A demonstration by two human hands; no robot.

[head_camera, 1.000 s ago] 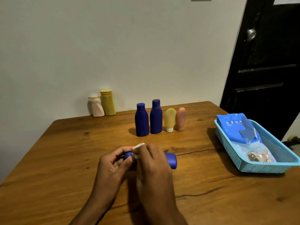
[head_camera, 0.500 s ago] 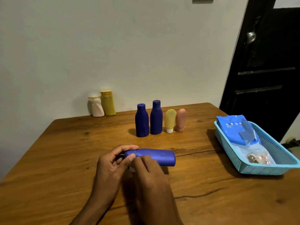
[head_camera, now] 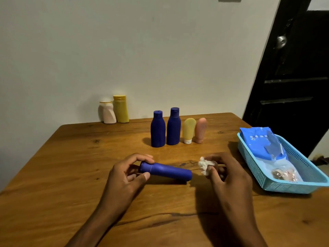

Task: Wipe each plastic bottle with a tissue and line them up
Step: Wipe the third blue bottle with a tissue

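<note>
Blue basket [head_camera: 263,177] beside right hand [head_camera: 226,172]

Dim, warm indoor light falls from above and slightly behind, casting soft shadows toward the viewer on the counter [head_camera: 71,175], while the dark door [head_camera: 293,77] bows from wide-angle distortion and detail stays soft and grainy.

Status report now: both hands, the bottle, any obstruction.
Left hand holds the blue bottle by its cap end, horizontal. Right hand pinches the crumpled tissue, just off the bottle's base. Nothing in the way.
</note>
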